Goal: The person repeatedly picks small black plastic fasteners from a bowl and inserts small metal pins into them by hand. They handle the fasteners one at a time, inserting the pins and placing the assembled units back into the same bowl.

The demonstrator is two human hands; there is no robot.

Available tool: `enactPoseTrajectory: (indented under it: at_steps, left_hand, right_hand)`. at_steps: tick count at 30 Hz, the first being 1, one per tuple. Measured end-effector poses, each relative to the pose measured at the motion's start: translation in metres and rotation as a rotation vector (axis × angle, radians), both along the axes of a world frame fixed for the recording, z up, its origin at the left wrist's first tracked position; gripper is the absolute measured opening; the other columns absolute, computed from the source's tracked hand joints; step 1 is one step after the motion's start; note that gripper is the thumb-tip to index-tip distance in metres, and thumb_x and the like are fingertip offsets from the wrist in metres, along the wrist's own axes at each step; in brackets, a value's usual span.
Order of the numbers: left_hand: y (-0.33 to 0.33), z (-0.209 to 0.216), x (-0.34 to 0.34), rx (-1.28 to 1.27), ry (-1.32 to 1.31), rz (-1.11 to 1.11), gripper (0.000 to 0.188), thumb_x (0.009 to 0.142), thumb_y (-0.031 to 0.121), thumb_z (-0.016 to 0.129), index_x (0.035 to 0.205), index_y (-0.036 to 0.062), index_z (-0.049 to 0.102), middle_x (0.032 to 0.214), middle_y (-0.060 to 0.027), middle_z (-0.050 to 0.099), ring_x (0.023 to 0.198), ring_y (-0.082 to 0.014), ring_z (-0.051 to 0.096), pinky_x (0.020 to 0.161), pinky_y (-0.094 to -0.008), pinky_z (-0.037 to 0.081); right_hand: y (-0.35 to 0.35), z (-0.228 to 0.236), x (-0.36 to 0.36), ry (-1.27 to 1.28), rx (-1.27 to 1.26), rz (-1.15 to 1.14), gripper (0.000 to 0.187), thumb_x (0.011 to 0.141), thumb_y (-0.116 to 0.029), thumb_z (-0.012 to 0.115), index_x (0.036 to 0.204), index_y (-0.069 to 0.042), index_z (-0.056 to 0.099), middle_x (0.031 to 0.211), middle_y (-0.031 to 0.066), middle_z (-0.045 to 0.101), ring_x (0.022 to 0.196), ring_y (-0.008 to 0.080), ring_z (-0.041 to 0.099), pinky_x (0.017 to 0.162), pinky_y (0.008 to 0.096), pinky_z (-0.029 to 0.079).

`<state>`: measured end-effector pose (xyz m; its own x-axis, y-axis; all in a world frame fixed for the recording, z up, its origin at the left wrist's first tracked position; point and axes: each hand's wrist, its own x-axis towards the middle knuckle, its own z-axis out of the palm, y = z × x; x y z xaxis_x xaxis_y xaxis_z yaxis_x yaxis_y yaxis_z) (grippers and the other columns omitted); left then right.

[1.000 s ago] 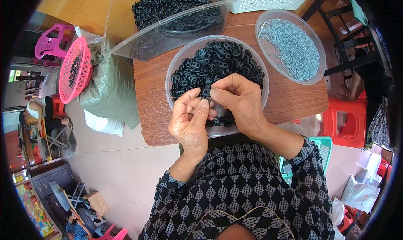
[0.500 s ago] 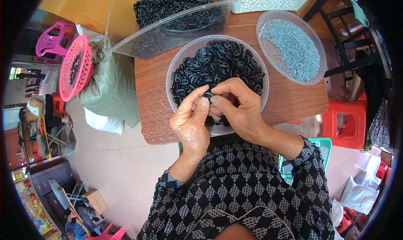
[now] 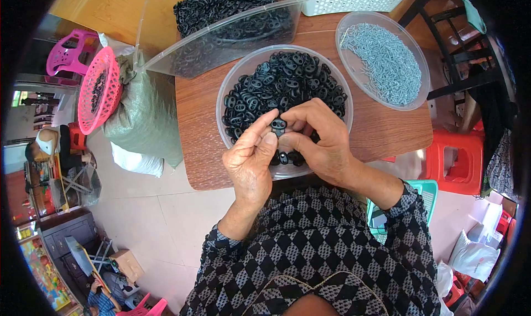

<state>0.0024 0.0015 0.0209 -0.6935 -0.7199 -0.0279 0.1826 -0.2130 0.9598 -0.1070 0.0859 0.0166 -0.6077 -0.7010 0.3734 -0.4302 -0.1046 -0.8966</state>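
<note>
- The left hand (image 3: 251,158) and the right hand (image 3: 318,139) are pinching one small black plastic piece (image 3: 278,126) between their fingertips, above the near rim of the clear bowl (image 3: 228,129) of like pieces.
- By the look of it, the person is fitting or checking this single piece.
- The next move is probably calling for a steady pinch, perhaps a metal pin from the bowl of grey pins (image 3: 387,61).

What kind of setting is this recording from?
Probably a small home or backyard workshop for piecework assembly: a wooden table holds a bowl of small black plastic parts and a bowl of small metal pieces, with plastic stools and a filled sack nearby.
</note>
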Motion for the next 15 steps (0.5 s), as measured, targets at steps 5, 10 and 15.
enactPoseTrajectory:
  at_steps: [5,10,15]
  left_hand:
    - [0.009,0.005,-0.006,0.005,-0.022,0.073,0.032,0.086,0.002,0.06,0.116,-0.0084,0.056,0.082,0.001,0.053,0.073,-0.0043,0.046,0.067,-0.0169,0.04]
    - [0.011,0.001,-0.001,-0.032,0.004,0.049,0.034,0.086,0.003,0.06,0.118,-0.0083,0.055,0.082,0.0012,0.053,0.074,-0.0044,0.047,0.069,-0.0165,0.039]
    - [0.012,0.001,-0.001,-0.049,0.018,0.055,0.036,0.086,0.003,0.061,0.12,-0.0079,0.054,0.082,0.0015,0.053,0.074,-0.0043,0.046,0.07,-0.0163,0.038]
  right_hand:
    - [0.002,-0.004,0.001,-0.039,-0.032,0.008,0.028,0.065,0.002,0.071,0.091,0.0,0.059,0.077,0.0067,0.057,0.069,0.0177,0.053,0.056,0.0272,0.045]
    - [0.003,-0.006,0.002,-0.026,-0.048,0.013,0.027,0.066,0.002,0.071,0.09,0.0,0.059,0.077,0.0071,0.057,0.069,0.0176,0.053,0.056,0.0267,0.045]
    - [0.004,-0.003,0.002,0.004,-0.038,0.01,0.026,0.067,0.002,0.071,0.09,0.0,0.059,0.077,0.0073,0.057,0.069,0.0176,0.053,0.056,0.0271,0.045]
